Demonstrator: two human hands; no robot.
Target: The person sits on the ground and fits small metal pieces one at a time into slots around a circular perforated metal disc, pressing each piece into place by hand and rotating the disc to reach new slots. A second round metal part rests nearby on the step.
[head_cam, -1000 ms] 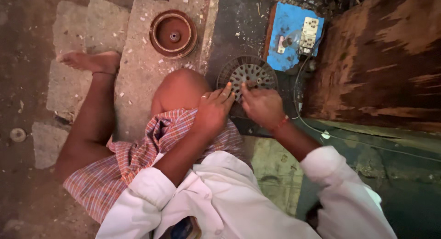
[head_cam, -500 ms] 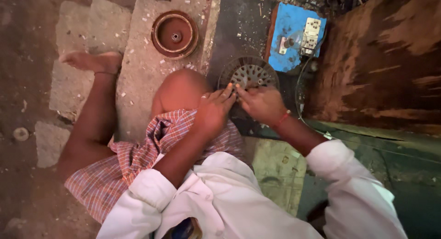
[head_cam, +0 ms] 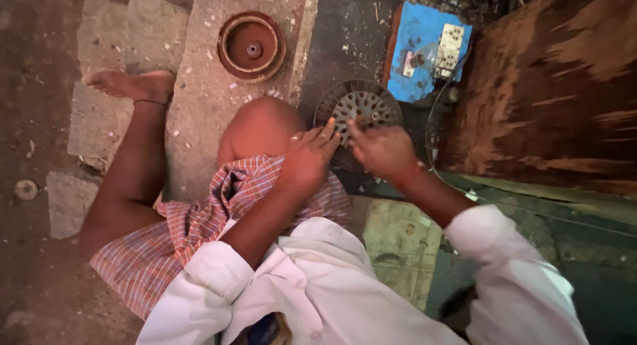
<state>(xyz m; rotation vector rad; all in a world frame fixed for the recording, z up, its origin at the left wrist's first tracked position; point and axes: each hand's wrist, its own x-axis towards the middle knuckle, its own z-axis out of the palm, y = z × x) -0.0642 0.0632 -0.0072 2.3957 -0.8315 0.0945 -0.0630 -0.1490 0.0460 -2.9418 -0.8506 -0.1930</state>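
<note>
A round grey metal part with many holes and a ribbed rim [head_cam: 361, 101] lies on the dark floor in front of my knee. My left hand [head_cam: 306, 160] rests on its near left edge, fingers curled over the rim. My right hand [head_cam: 381, 149] grips the near edge beside it, with the fingertips on the perforated face. Both wrists come out of rolled white sleeves. My bare knee [head_cam: 260, 125] is just left of the part.
A round reddish-brown metal housing [head_cam: 252, 45] sits on a stone slab at upper left. A blue board with a white switch block [head_cam: 428, 50] lies behind the perforated part. A worn wooden panel [head_cam: 551, 86] fills the right. My bare foot [head_cam: 129, 85] lies at left.
The view has shifted slightly. My right hand has slid a little along the near edge of the perforated part; my left hand stays on its rim.
</note>
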